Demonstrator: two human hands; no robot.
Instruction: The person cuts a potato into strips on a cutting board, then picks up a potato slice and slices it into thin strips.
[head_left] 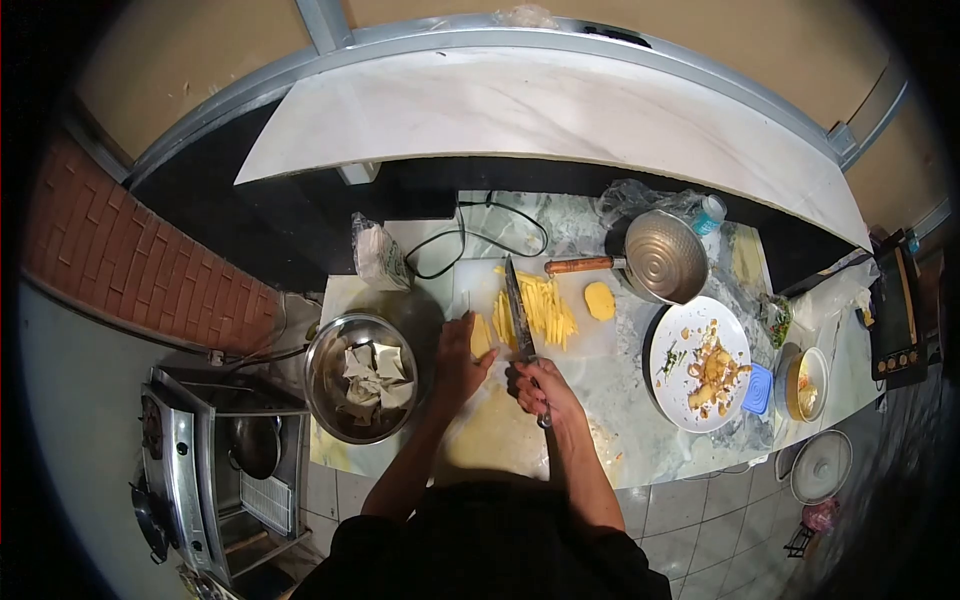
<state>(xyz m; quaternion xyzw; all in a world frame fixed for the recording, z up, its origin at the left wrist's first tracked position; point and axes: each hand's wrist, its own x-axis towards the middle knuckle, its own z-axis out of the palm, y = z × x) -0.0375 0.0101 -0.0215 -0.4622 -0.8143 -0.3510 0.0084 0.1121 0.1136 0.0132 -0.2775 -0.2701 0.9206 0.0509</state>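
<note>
My right hand [546, 390] is wrapped round the handle of a kitchen knife [517, 308], its long dark blade pointing away from me over the cutting board [474, 275]. My left hand [460, 362] rests at the board's left side, its fingers holding a yellow potato piece [482, 337] just left of the blade. Thin potato sticks [549, 312] lie heaped to the right of the knife, with a few against its left side. Farther right on the board sits a thick cut potato piece [600, 301].
A steel bowl [318, 385] with pale, torn-looking pieces stands at left, below a plastic-wrapped packet [380, 257]. To the right are a wooden-handled saucepan [665, 255], a white plate [700, 420] of peelings, a blue lid [758, 388] and a small tub [812, 400]. A black cable [463, 232] lies behind.
</note>
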